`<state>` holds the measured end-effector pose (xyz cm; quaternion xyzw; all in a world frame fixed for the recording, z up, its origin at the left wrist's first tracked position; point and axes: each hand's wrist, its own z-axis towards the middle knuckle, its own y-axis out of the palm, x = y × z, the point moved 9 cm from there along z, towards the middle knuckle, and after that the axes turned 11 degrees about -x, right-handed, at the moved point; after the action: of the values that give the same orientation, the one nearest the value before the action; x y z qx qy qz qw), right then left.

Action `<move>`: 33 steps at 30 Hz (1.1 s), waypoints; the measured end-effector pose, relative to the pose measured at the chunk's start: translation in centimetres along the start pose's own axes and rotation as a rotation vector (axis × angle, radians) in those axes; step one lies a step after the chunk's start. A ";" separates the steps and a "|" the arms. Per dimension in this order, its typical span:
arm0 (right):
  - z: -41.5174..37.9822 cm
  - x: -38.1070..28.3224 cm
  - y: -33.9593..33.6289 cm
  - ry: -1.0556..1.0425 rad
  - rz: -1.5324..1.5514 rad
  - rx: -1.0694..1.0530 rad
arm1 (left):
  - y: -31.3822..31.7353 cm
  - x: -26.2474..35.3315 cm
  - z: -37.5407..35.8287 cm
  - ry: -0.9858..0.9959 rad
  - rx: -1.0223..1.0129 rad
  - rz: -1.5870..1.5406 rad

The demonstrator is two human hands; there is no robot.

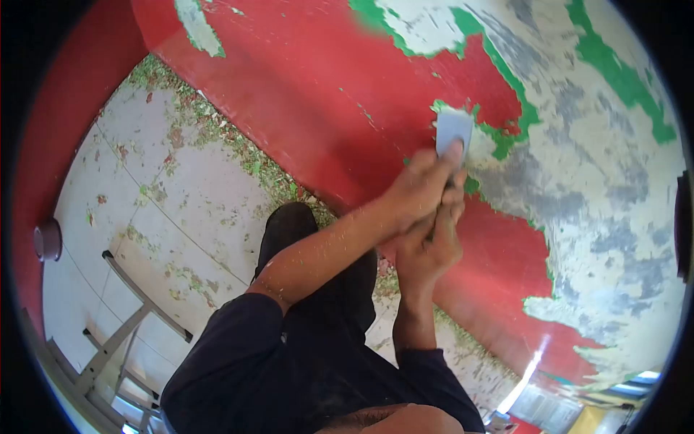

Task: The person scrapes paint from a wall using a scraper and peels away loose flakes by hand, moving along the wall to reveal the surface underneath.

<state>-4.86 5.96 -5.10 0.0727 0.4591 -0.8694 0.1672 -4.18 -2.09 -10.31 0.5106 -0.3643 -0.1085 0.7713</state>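
A flat grey scraper blade (pixel 453 129) lies against the wall at the edge of a patch where paint has come off. My left hand (pixel 426 184) is closed round the scraper near its blade, a finger pressed along the metal. Just below it, my right hand (pixel 430 246) wraps round the lower part of the tool; the handle is mostly hidden by the fingers. Around the blade, the wall (pixel 347 123) shows red paint, jagged green edges and bare whitish-grey plaster.
Paint flakes (pixel 195 116) litter the tiled floor (pixel 166 210) along the wall's base. At the left are a small purplish cup-like object (pixel 48 240) and a metal-legged frame (pixel 112 347). Several blurred items lie at the lower right.
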 end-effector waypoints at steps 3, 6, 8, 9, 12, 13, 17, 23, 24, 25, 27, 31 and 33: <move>-0.5 0.4 -0.2 0.017 -0.026 -0.011 | 0.8 1.7 0.1 0.062 -0.062 -0.034; -0.9 1.3 -0.2 0.251 0.356 -0.137 | 0.5 1.0 -0.3 0.003 -0.189 0.053; -1.5 1.8 0.7 0.385 0.630 -0.216 | -0.4 0.7 -0.5 0.018 -0.234 0.153; -1.4 2.1 1.0 0.395 0.725 -0.231 | -0.9 0.8 -0.4 0.063 -0.232 0.211; -1.9 2.0 1.0 0.391 0.971 -0.266 | 1.1 2.2 -0.6 0.156 -0.276 0.511; -2.0 1.7 0.8 0.370 1.045 -0.291 | 2.1 2.9 -1.1 0.197 -0.296 0.631; -4.7 3.1 -2.0 0.346 1.226 -0.099 | 6.6 10.6 -6.0 1.201 0.255 1.647; -10.2 7.3 -6.0 0.373 1.309 0.034 | 5.0 9.5 -5.4 1.278 0.531 1.925; -11.1 8.1 -6.1 0.385 1.302 0.033 | 4.2 9.7 -5.3 1.257 0.555 1.832; -12.1 8.8 -6.1 0.404 1.292 0.031 | 3.6 9.7 -5.4 1.208 0.612 1.717; -13.6 10.5 -6.4 0.464 1.234 0.059 | 1.9 9.5 -4.9 1.097 0.711 1.479; -15.5 12.4 -5.6 0.548 1.176 0.029 | 0.5 10.3 -4.8 1.098 0.714 1.089; -16.0 12.2 -4.7 0.589 1.182 -0.002 | -0.1 10.4 -4.8 1.098 0.741 1.239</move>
<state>-18.34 18.83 -13.95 0.5470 0.3693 -0.5748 0.4838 6.47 -4.32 -6.69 0.4186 -0.1664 0.7086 0.5431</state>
